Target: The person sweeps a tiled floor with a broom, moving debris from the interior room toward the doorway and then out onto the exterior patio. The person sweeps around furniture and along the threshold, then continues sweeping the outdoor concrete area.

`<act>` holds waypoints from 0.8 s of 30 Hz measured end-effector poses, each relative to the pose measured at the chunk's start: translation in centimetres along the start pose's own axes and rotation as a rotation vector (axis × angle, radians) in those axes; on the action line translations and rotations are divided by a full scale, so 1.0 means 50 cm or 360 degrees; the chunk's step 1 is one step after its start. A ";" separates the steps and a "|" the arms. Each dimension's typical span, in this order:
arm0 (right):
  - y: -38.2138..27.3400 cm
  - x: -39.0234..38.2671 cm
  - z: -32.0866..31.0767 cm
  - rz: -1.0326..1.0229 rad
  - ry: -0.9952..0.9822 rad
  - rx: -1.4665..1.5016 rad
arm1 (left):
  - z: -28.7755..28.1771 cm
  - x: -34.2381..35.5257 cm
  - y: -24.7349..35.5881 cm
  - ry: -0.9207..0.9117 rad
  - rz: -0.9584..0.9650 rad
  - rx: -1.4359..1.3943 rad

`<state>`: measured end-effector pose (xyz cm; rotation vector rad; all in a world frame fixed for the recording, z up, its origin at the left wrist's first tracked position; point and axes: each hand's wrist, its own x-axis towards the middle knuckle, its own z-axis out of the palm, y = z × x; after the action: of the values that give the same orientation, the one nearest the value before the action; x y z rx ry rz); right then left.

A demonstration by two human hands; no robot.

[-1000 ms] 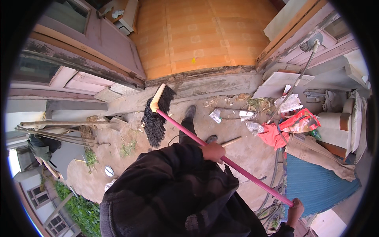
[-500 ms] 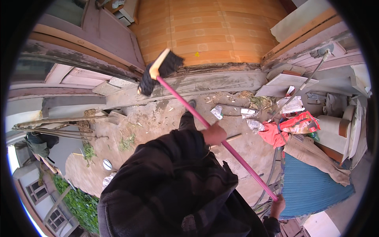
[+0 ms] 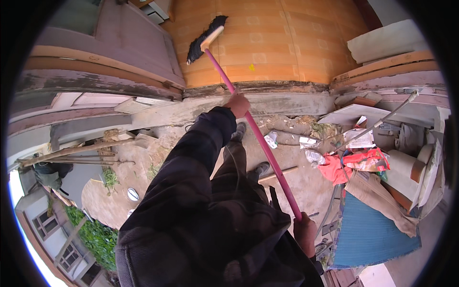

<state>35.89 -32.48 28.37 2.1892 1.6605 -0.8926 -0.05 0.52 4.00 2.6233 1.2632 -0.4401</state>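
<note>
I hold a broom (image 3: 271,160) with a long pink handle, a cream head and black bristles. My left hand (image 3: 237,105) is wrapped round the handle's upper middle, above the doorway step. At the lower right, my right hand (image 3: 306,232) grips the handle close to its near end. The broom head (image 3: 210,39) lies past the threshold, with its bristles against or just over the orange tiled floor (image 3: 258,36); whether they touch is hard to tell. A small yellow bit (image 3: 252,67) is on the tiles, to the right of the head.
A worn raised doorsill (image 3: 287,105) crosses ahead of my feet. To the right are a red bag (image 3: 368,160), a leaning pole (image 3: 382,119), a blue ribbed sheet (image 3: 373,229) and stacked cushions. Long sticks (image 3: 76,152) lie at the left. Dry plant scraps and wrappers litter the concrete.
The broom head has gone from above the doorsill onto the tiled floor inside. My left hand has reached forward and left with the handle; my right hand has come inward and slightly up.
</note>
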 end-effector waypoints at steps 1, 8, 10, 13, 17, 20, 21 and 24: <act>-0.019 -0.007 -0.017 -0.0004 -0.0033 0.0042 | 0.029 -0.001 0.001 -0.0022 0.0012 -0.0059; 0.070 -0.088 -0.150 0.0075 -0.0351 0.0037 | 0.152 -0.080 0.204 -0.0282 0.0183 -0.0413; 0.134 -0.119 -0.168 0.0146 -0.0383 -0.0027 | 0.138 -0.110 0.284 -0.0343 0.0215 -0.0590; 0.229 -0.168 -0.187 0.0181 -0.0353 -0.0036 | 0.100 -0.148 0.392 -0.0371 0.0219 -0.0655; 0.327 -0.209 -0.179 0.0160 -0.0236 -0.0107 | 0.074 -0.183 0.482 -0.0378 0.0229 -0.0695; 0.399 -0.230 -0.154 0.0134 -0.0119 -0.0154 | 0.068 -0.198 0.531 -0.0424 0.0203 -0.0697; 0.427 -0.237 -0.144 0.0132 -0.0072 -0.0198 | 0.064 -0.199 0.550 -0.0468 0.0203 -0.0694; 0.521 -0.257 -0.113 0.0255 -0.0033 -0.0390 | 0.042 -0.224 0.615 -0.0495 0.0324 -0.0686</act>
<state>59.93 -47.76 36.40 2.1018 1.4732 -0.6310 17.10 -27.21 7.38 2.1879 0.8680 -0.4585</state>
